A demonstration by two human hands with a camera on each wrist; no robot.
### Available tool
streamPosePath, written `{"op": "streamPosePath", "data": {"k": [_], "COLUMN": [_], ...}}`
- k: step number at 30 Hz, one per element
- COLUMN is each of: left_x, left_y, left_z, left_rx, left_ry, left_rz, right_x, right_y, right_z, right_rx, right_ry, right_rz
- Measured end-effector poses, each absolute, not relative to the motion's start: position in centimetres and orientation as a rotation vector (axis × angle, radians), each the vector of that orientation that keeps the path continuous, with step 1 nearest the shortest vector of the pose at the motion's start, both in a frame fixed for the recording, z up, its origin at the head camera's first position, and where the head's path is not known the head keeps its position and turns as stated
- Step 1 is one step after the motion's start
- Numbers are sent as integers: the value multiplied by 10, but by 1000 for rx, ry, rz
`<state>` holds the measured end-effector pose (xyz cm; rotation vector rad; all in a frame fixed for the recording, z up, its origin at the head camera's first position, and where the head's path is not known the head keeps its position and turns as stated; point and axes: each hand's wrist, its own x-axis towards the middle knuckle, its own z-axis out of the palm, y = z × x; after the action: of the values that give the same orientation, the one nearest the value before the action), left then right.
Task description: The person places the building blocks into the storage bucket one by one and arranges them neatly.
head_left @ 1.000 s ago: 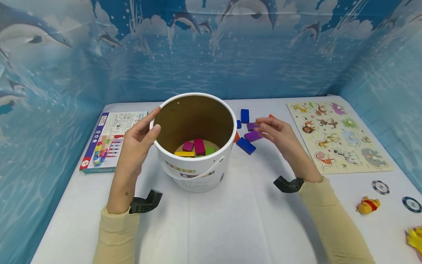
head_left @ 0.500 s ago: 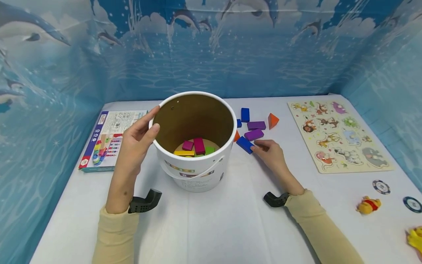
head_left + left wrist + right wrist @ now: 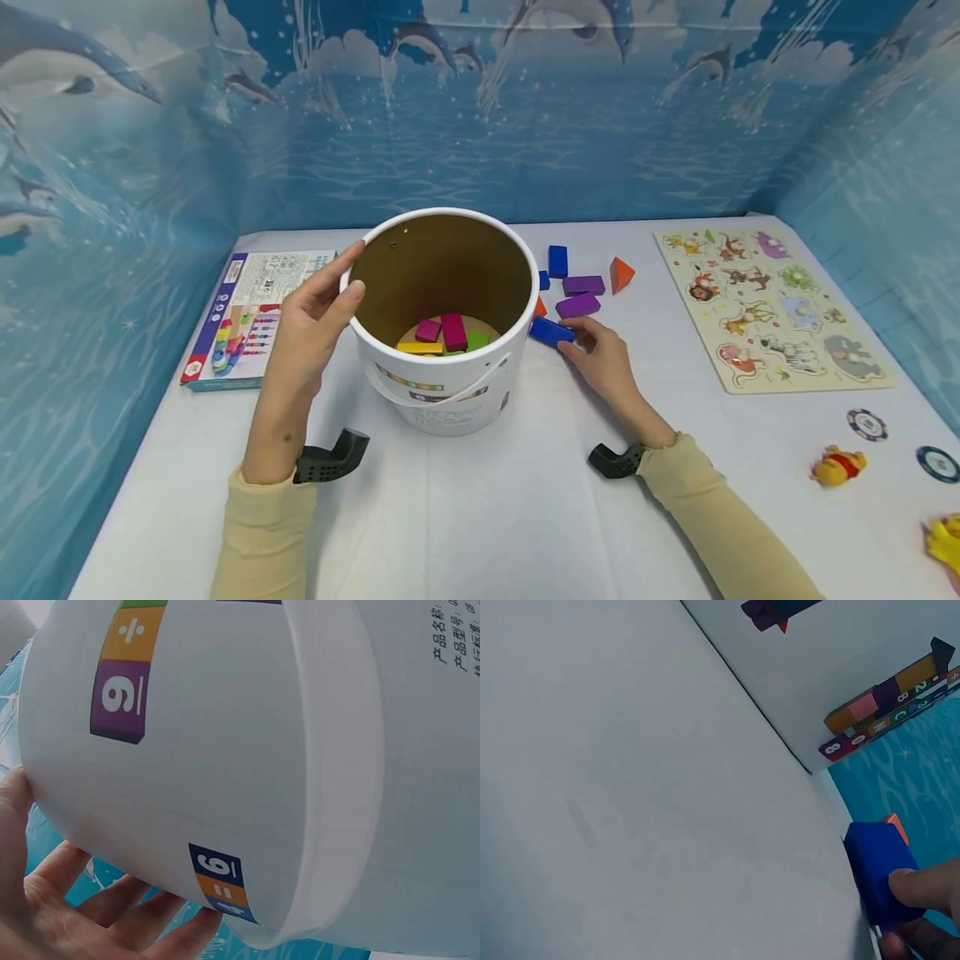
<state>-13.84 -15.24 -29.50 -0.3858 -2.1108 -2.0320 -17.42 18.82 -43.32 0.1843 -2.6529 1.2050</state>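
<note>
My left hand (image 3: 313, 321) grips the rim of a white bucket (image 3: 442, 392), thumb at the lip and fingers along the outside. In the left wrist view the fingers (image 3: 120, 915) lie along the bucket's printed wall (image 3: 225, 765). Inside are magenta, yellow and green blocks, with a magenta block (image 3: 453, 332) on top. To the right of the bucket, my right hand (image 3: 606, 362) pinches a blue block (image 3: 551, 332) by its right end. The right wrist view shows the thumb on the blue block (image 3: 881, 870). Just behind it lie two purple blocks (image 3: 577, 306).
An orange triangular block (image 3: 621, 275) and another blue block (image 3: 557, 262) lie farther back. A toy box (image 3: 251, 325) is on the left. At the right are an animal puzzle board (image 3: 772, 317), poker chips (image 3: 867, 425) and a small bear figure (image 3: 837, 467).
My right hand has come down and left from over the purple blocks to the blue block. It has turned that block and shifted it slightly left. The left hand stays on the bucket.
</note>
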Motion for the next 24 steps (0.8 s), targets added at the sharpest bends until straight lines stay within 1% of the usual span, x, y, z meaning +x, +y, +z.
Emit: {"op": "streamPosePath", "data": {"k": [3,6,8,10,11,14,16,18,20,24], "left_x": [-139,-139,-139,-139,-139,-139,-139,-139,-139,-139], "left_y": [-152,-153,-153,-154,-154,-154,-154,-153,-153,-152], "left_z": [-296,-297,-296,-296,-295,-295,-295,-296,-295,-296], "left_rx": [-394,-405,-403,-401,-399,-396,-397,-399,-403,-411], "left_ry": [-2110,-2112,-2113,-2110,-2109,-2108,-2109,-2108,-2106,-2102], "left_rz": [-2040,-2034,-2024,-2021,-2021,-2025,-2027,-2029,-2032,-2036], "right_x": [-174,-187,-194,-195,-190,-173,-166,-165,-168,-184], "right_y": [195,211,219,219,215,196,180,165,149,119], "right_z": [-425,-425,-411,-382,-358,-288,-254,-233,-222,-217], "right_rx": [145,90,60,70,94,241,352,450,506,606], "right_ry": [-2625,-2512,-2388,-2262,-2183,-1972,-1893,-1908,-2009,-2337], "right_rz": [1375,1633,1836,1978,2064,2274,2354,2388,2393,2323]}}
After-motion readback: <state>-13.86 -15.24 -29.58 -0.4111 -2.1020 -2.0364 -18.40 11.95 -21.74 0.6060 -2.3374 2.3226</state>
